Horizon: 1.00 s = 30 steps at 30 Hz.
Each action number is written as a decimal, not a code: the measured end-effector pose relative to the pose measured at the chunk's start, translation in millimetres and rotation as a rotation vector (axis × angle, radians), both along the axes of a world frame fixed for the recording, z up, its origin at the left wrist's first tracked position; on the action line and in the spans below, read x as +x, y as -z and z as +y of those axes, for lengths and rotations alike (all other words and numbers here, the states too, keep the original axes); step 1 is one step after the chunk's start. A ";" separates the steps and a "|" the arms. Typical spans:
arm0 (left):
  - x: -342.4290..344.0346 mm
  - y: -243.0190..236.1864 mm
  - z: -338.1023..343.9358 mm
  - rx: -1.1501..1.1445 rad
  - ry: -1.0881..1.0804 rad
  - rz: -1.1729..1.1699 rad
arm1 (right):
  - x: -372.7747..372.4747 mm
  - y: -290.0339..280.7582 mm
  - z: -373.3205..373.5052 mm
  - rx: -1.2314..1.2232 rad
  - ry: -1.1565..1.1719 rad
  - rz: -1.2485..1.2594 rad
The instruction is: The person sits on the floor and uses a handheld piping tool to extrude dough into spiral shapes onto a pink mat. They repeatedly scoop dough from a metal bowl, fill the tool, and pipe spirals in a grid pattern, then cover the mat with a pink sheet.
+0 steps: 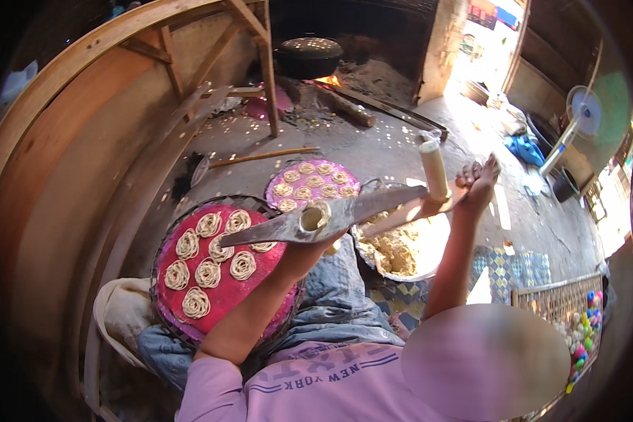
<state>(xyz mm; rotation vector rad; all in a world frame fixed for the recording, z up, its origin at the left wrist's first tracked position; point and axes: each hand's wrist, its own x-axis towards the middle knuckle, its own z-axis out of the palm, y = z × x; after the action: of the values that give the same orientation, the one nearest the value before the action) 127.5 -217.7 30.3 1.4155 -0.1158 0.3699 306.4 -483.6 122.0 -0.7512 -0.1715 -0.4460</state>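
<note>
— Pressing step? Left hand (pixel 309 247) clamped under grey metal noodle press (pixel 316 219), above round pink cloth-covered tray (pixel 221 299).
— Yes. Right hand (pixel 477 184) closed on its wooden lever (pixel 415 208); refilling likely follows.

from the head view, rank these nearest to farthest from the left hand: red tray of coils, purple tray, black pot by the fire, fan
From the left hand, gripping the press:
1. Red tray, just left of and below the hand.
2. Purple tray, just beyond it, farther up the picture.
3. Black pot, far ahead by the fire.
4. Fan, far to the right.
</note>
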 end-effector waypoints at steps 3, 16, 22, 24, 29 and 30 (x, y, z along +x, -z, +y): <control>48.9 -0.1 -45.5 -0.126 -0.020 -0.232 | 13.8 63.8 10.8 0.551 -0.049 0.199; 124.2 -38.5 -42.0 0.541 -0.246 -0.474 | 4.1 316.1 -11.4 -1.945 -0.694 0.636; 172.7 -8.9 -33.8 0.015 -0.125 -0.204 | 24.3 370.0 -8.1 -2.414 -0.722 0.318; 185.4 -8.7 -23.4 -0.311 -0.066 -0.108 | 21.1 348.9 -31.9 -2.427 -0.644 0.169; 205.5 -27.2 9.6 -0.514 0.230 0.072 | -20.6 216.8 -109.7 -1.490 -0.697 0.439; 210.1 -30.9 11.2 -0.535 0.297 0.087 | -28.5 189.4 -118.8 -1.358 -0.760 0.504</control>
<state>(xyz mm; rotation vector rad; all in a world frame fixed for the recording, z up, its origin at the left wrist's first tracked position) 337.6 -206.5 61.2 0.8669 -0.1414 0.0792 277.9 -602.4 -67.4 -1.9821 -0.2617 0.7058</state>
